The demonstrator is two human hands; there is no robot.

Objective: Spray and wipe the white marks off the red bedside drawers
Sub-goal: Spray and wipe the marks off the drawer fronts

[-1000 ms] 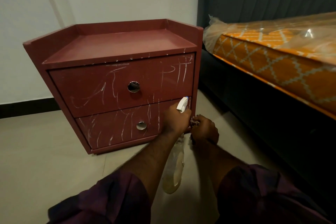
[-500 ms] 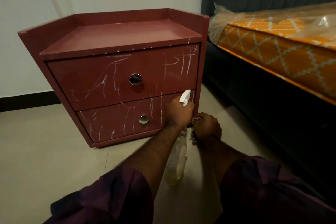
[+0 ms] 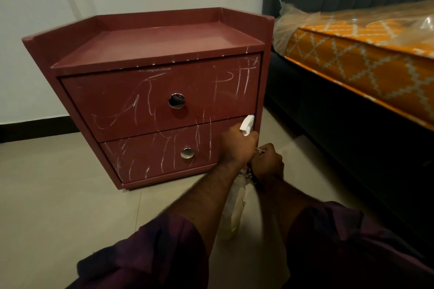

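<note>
Bed (image 3: 352,65) on the right, orange patterned mattress under clear plastic; pale tiled floor (image 3: 58,195) below. Red bedside drawers (image 3: 152,40) stand on the floor against the white wall, just beside the bed, both drawers closed. White marks (image 3: 131,110) are scrawled across the upper drawer front (image 3: 112,91) and the lower drawer front (image 3: 145,159), with a few flecks on the top's front edge. Both arms, in dark purple sleeves (image 3: 152,253), reach to the unit's lower right corner. Spray bottle (image 3: 234,209): clear body hangs tilted between the forearms, pale liquid at the bottom, white nozzle (image 3: 247,124) in front of the right end of the seam between the drawers. Left hand (image 3: 236,145): fingers wrapped round the bottle neck. Right hand (image 3: 269,163) just beside it, fingers curled tight on a bunched cloth (image 3: 258,150), only scraps showing. Round chrome knob (image 3: 176,100) centred on each drawer.
</note>
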